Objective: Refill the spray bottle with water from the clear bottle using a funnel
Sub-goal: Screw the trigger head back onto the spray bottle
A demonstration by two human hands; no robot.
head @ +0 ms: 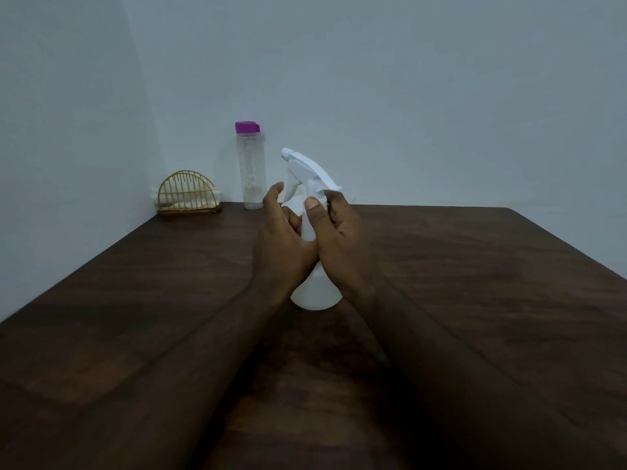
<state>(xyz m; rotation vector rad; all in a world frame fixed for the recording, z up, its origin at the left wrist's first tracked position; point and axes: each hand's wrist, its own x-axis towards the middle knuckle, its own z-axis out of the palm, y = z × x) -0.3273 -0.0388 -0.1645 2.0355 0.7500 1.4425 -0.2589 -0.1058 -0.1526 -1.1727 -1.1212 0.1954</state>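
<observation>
Item one: spray bottle (315,293), white, translucent body, standing upright on the dark wood surface (475,283) about mid-way across, its base resting on the wood; trigger head (305,167) still fitted, nozzle pointing up and to your left. Item two: your left hand (285,239), wrapped around the bottle's body from the left side, thumb raised beside the trigger. Item three: your right hand (334,228), closed on the neck just under the trigger head, thumb pressed to the near side, fingers curled round the far side. Both hands touch at the palms over the bottle. Item four: clear bottle (251,171), tall, slim, purple cap (247,127) on, upright at the far edge of the surface against the wall, behind and to the left of the spray bottle, well apart from your hands; its fill level cannot be told in this dim light. Item five: gold wire holder (186,191), semicircular, with pale napkins inside, in the far left corner, near the clear bottle.
</observation>
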